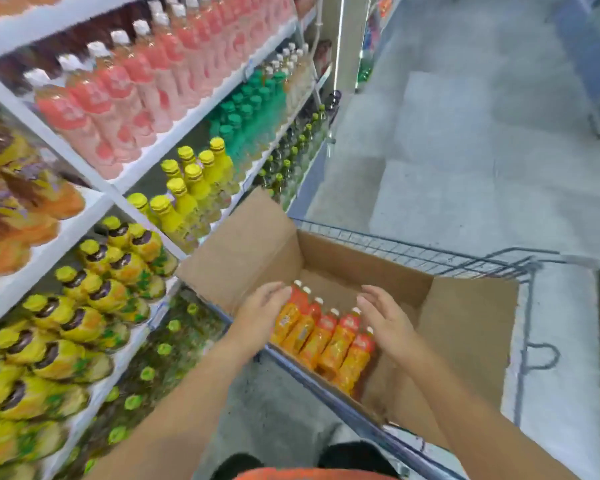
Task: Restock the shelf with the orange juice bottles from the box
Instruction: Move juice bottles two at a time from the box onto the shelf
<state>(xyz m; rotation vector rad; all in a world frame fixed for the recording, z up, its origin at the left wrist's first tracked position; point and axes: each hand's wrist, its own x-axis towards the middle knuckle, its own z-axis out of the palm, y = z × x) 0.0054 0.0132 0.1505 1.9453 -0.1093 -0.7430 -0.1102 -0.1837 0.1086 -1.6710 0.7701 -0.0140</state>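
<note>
L hand [264, 308]: loose, empty, beside white-capped orange juice bottles [326, 336]
R hand [383, 318]: same, opposite side
Brown cardboard box [465, 334]: holds btls

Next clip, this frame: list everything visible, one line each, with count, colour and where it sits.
orange juice bottles: six visible, orange with white caps, in a row along the box's near wall
cardboard box: one, brown, flaps open, inside the cart
shopping cart: one, grey wire, beside the shelf
shelf: one unit, white, left side
pink bottles: many, white caps, upper level
yellow bottles: several, yellow caps, next level down
green bottles: many, farther along that level
dark-collared yellow bottles: many, lower level
floor: grey, aisle
left hand: open, at the row's left end
right hand: open, at the row's right end
</note>
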